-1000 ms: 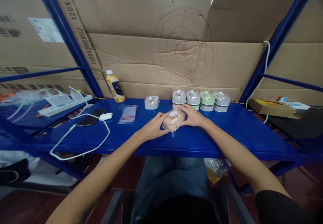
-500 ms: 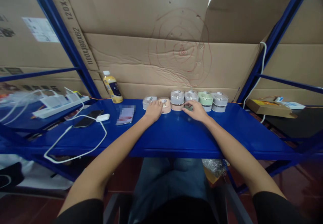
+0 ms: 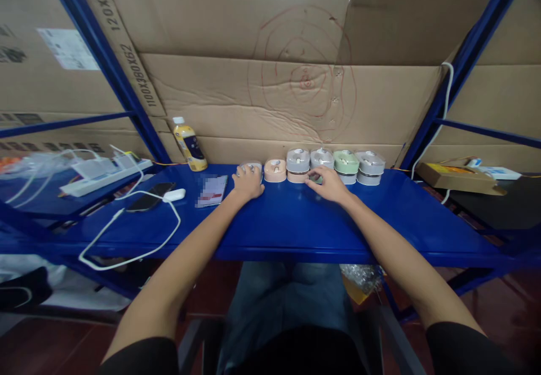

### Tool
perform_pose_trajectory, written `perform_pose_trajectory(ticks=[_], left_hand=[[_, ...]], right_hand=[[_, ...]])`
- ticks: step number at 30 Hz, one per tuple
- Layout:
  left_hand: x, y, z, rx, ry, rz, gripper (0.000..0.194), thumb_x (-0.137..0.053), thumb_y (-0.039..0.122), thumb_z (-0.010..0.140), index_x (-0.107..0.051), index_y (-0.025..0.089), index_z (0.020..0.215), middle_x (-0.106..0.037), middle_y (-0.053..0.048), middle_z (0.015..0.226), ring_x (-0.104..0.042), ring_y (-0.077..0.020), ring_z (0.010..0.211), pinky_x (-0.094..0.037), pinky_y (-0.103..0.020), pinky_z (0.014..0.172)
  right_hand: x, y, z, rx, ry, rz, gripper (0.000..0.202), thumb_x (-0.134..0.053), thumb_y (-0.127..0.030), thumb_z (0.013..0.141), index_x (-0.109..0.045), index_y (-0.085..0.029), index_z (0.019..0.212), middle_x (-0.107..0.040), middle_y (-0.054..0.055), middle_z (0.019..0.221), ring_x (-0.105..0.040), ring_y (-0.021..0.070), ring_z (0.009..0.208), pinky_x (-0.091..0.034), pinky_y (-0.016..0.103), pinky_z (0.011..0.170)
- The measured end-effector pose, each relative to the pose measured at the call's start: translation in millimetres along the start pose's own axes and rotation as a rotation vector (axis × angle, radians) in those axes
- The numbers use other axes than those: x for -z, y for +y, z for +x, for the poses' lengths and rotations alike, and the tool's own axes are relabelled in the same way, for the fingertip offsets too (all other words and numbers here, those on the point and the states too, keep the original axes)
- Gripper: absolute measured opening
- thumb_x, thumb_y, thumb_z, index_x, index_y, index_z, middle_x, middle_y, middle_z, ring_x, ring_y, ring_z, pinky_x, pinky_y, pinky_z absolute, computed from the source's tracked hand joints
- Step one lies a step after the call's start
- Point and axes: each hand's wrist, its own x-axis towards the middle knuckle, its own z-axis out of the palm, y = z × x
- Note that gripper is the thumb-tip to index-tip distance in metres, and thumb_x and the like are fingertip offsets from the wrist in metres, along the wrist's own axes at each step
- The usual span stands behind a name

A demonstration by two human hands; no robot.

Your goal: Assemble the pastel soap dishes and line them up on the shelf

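Observation:
A row of small round-cornered cases with clear lids lines the back of the blue table (image 3: 274, 228). My left hand (image 3: 248, 183) is over a grey case (image 3: 252, 166) at the row's left end, its fingers curved around the case and covering most of it. Beside that hand, a single peach case (image 3: 275, 170) sits untouched. My right hand (image 3: 328, 183) rests before the stacks, thumb and fingers curved and apart. Its fingertips reach the gap between a grey-over-pink stack (image 3: 298, 163) and another grey-topped stack (image 3: 321, 158); a dark green lower case shows partly there.
Further right are a green-topped stack (image 3: 346, 163) and a grey stack (image 3: 370, 166). On the left are a yellow bottle (image 3: 190, 145), a phone (image 3: 212, 190), a dark phone (image 3: 150, 197) and a white cable (image 3: 127, 261). Cardboard (image 3: 211, 87) walls the back.
My left hand has moved left from the peach case onto the grey end case, uncovering the peach one. My right hand stays at about the same place. The view has shifted slightly.

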Motion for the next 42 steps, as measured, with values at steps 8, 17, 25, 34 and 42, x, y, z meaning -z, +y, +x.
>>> perform_pose_trajectory(ticks=[8, 17, 25, 34, 42], left_hand=[[10.7, 20.1, -116.1, -0.21, 0.232, -0.147, 0.043, -0.061, 0.038, 0.095, -0.052, 0.016, 0.132, -0.047, -0.029, 0.148, -0.037, -0.0514, 0.143, -0.047, -0.068, 0.1], [-5.0, 28.2, -50.4, -0.762, 0.081, -0.919, 0.091, -0.089, 0.049, 0.067, -0.045, 0.018, 0.14, -0.054, -0.019, 0.142, -0.055, -0.0373, 0.133, -0.045, -0.054, 0.113], [-19.1, 30.8, -33.7, -0.747, 0.001, -1.047, 0.108, -0.092, 0.052, 0.065, -0.04, 0.019, 0.153, -0.056, -0.018, 0.146, -0.057, -0.0366, 0.133, -0.044, -0.053, 0.114], [-16.0, 27.9, -46.0, -0.783, 0.092, -0.715, 0.048, -0.056, 0.053, 0.099, -0.071, 0.022, 0.133, -0.052, -0.016, 0.14, -0.045, -0.0368, 0.141, -0.036, -0.056, 0.121], [-16.2, 12.4, -32.1, -0.429, 0.39, -0.9, 0.047, -0.047, 0.048, 0.103, -0.068, 0.018, 0.132, -0.055, -0.015, 0.131, -0.053, -0.0308, 0.131, -0.041, -0.051, 0.119]], right_hand=[[-1.6, -17.3, -6.1, 0.109, -0.098, 0.123, 0.06, -0.081, -0.054, 0.08, -0.068, -0.021, 0.128, -0.068, 0.014, 0.127, -0.066, 0.0318, 0.116, -0.053, 0.051, 0.104], [-12.6, -32.2, -12.1, 0.193, -0.345, 0.156, 0.106, -0.088, -0.064, 0.066, -0.046, -0.024, 0.155, -0.055, 0.015, 0.153, -0.053, 0.0373, 0.141, -0.044, 0.055, 0.117], [9.6, -12.9, -4.1, 0.024, -0.264, 0.179, 0.07, -0.078, -0.063, 0.079, -0.063, -0.021, 0.133, -0.07, 0.013, 0.123, -0.069, 0.0313, 0.106, -0.056, 0.049, 0.094], [30.1, 28.5, 0.7, -0.226, 0.028, 0.062, 0.066, -0.072, -0.067, 0.083, -0.063, -0.021, 0.129, -0.07, 0.014, 0.115, -0.068, 0.0315, 0.097, -0.056, 0.052, 0.09], [30.1, 23.7, 1.9, -0.163, 0.091, 0.095, 0.064, -0.069, -0.065, 0.086, -0.062, -0.02, 0.133, -0.068, 0.015, 0.129, -0.068, 0.0332, 0.108, -0.054, 0.054, 0.098]])
